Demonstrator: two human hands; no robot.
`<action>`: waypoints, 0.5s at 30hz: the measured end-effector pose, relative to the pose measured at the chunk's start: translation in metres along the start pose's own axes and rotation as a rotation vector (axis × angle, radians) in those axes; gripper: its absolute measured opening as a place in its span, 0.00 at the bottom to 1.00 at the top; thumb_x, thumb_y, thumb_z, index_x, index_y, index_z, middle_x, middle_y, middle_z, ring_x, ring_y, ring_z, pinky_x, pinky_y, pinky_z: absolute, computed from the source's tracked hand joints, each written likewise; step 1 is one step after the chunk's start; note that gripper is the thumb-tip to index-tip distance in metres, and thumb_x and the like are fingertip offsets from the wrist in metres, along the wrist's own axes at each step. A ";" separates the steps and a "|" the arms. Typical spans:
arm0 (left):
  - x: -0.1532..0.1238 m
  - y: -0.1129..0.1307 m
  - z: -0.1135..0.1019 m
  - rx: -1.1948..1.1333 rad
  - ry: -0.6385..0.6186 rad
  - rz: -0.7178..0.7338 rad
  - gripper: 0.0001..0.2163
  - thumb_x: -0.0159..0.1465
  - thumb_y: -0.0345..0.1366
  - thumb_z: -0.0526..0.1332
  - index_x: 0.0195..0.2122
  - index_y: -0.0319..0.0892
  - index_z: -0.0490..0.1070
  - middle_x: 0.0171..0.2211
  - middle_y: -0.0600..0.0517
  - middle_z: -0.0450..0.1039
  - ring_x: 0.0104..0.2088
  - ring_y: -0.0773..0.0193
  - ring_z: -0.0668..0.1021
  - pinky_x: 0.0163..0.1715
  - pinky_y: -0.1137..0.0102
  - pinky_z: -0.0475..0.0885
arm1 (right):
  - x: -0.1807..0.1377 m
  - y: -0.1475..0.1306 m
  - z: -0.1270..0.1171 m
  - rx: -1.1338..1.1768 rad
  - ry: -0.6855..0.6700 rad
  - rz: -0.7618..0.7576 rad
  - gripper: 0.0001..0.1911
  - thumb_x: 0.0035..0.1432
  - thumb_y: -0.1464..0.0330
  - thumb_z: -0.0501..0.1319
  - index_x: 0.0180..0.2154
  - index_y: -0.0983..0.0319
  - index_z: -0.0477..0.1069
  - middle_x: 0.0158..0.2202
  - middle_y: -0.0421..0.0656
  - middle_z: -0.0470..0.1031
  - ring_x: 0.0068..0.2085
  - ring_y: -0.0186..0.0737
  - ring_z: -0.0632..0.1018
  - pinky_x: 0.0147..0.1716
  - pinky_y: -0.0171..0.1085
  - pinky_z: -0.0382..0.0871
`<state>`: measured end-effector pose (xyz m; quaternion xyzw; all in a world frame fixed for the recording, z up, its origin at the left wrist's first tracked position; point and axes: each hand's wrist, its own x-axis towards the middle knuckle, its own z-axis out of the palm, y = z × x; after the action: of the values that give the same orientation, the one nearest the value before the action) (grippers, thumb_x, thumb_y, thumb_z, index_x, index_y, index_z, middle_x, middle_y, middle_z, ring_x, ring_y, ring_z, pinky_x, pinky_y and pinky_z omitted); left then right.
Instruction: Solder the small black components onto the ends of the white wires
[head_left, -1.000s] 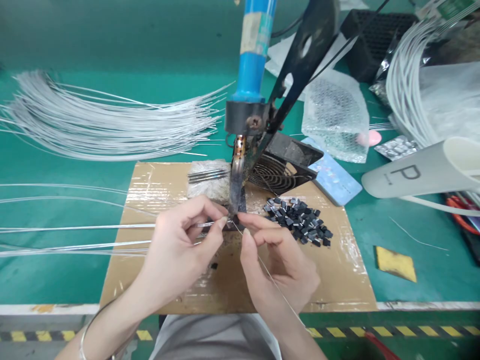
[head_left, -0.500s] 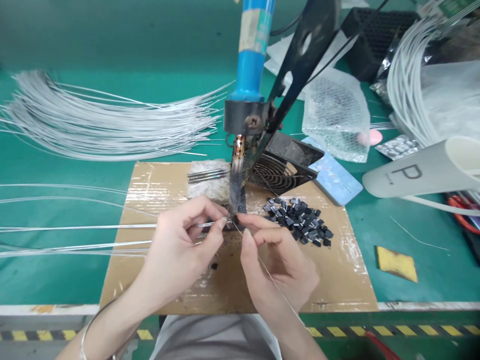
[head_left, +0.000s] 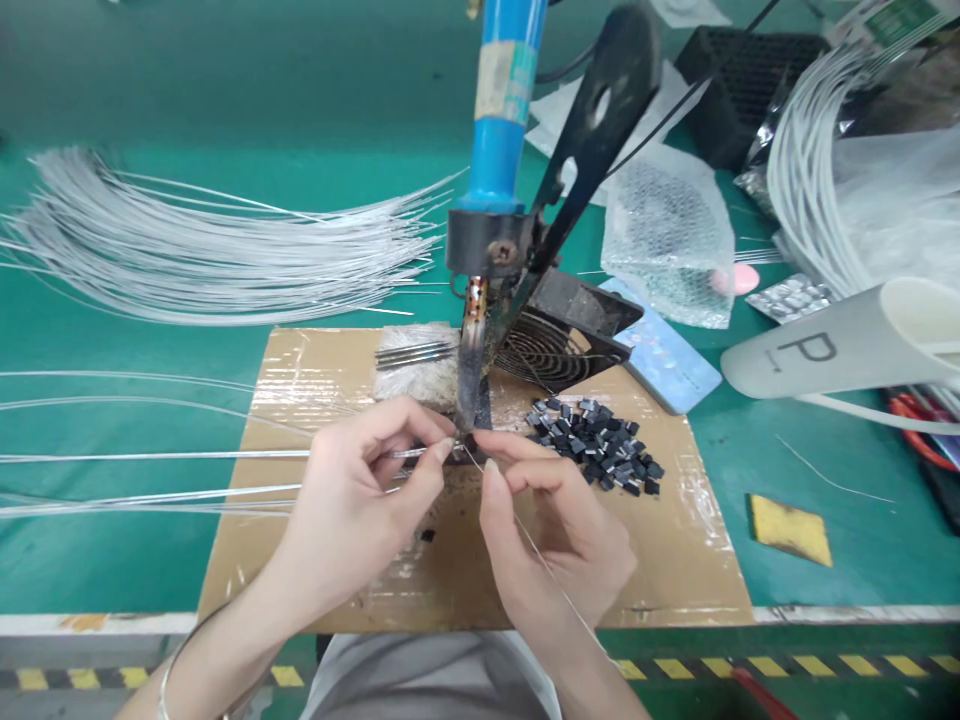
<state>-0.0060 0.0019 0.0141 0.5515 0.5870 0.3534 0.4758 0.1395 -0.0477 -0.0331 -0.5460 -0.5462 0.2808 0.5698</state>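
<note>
A blue-handled soldering iron [head_left: 499,165] points downward in a black holder, its tip just above my fingertips. My left hand [head_left: 375,490] is closed in a pinch on the end of a thin white cable [head_left: 165,456] that runs in from the left. What lies right at the cable's end under the iron's tip is too small to make out. From the other side, my right hand [head_left: 559,520] pinches a thin solder wire [head_left: 551,570], whose upper end reaches the tip and whose tail trails over the wrist. Small black connectors [head_left: 596,447] lie piled beyond the right hand.
Cardboard [head_left: 675,560] covers the work spot. A bundle of white cables [head_left: 240,250] lies at the back left. Behind the iron stands a black fan [head_left: 551,345]. To the right are a blue box [head_left: 671,365], a white cup [head_left: 825,345] and a yellow sponge [head_left: 789,530].
The camera view has shifted very slightly. Both hands keep their pinches at the iron's tip, with hardly any visible movement.
</note>
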 end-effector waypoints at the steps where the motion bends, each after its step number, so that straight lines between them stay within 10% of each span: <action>1: 0.000 0.000 0.000 -0.005 0.003 0.001 0.04 0.61 0.31 0.66 0.28 0.44 0.76 0.27 0.55 0.81 0.25 0.67 0.76 0.26 0.75 0.69 | 0.000 0.000 0.000 -0.001 -0.003 0.000 0.10 0.66 0.78 0.67 0.37 0.57 0.74 0.47 0.47 0.89 0.47 0.44 0.90 0.47 0.41 0.86; 15: 0.001 -0.001 0.000 -0.011 0.004 -0.009 0.05 0.61 0.31 0.66 0.28 0.44 0.76 0.28 0.55 0.81 0.26 0.67 0.76 0.26 0.75 0.69 | 0.000 0.002 0.003 0.009 0.016 -0.009 0.10 0.65 0.79 0.67 0.37 0.57 0.74 0.46 0.46 0.89 0.47 0.42 0.89 0.48 0.39 0.86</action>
<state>-0.0061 0.0027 0.0133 0.5454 0.5885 0.3556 0.4793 0.1375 -0.0464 -0.0357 -0.5431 -0.5428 0.2766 0.5778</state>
